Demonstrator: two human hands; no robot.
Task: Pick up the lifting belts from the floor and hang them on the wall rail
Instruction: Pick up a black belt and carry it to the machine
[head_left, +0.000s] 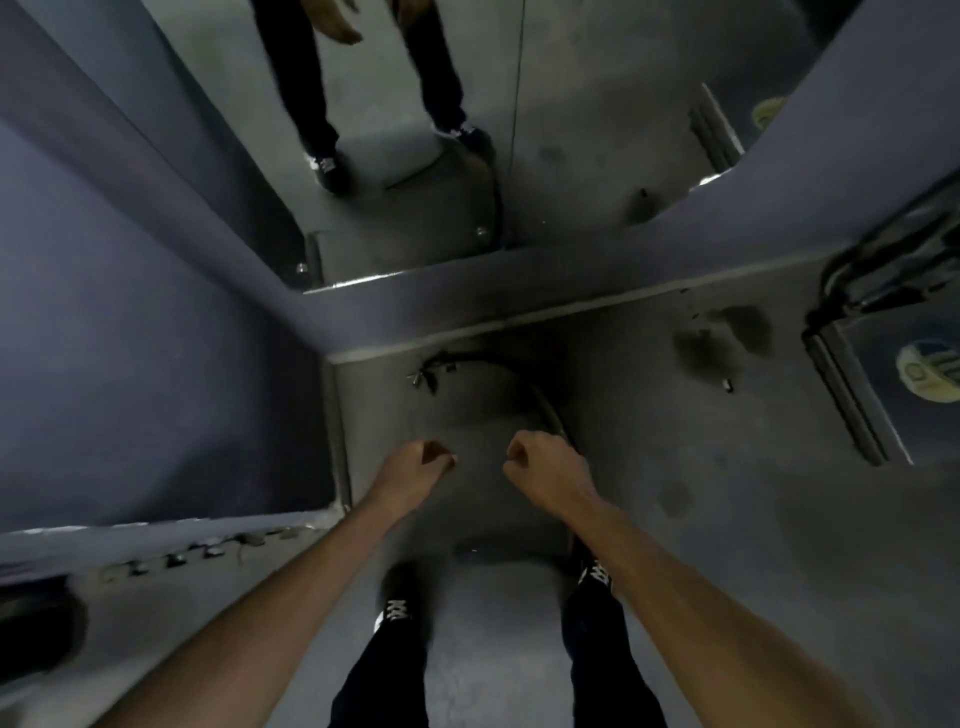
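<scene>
A lifting belt (524, 384) still lies on the floor (727, 493) near the mirror wall. The left hand (415, 467) and right hand (545, 467) are loosely clenched, holding nothing; hanging seems not started.

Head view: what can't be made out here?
- Belt on the floor: dim and blurred; its near end is hidden behind the right hand, so a grip cannot be confirmed.
- Left hand: fingers curled, contents not visible.
- Mirror reflection: cut off by the top edge above the legs.
- Wall rail: not identifiable.
</scene>
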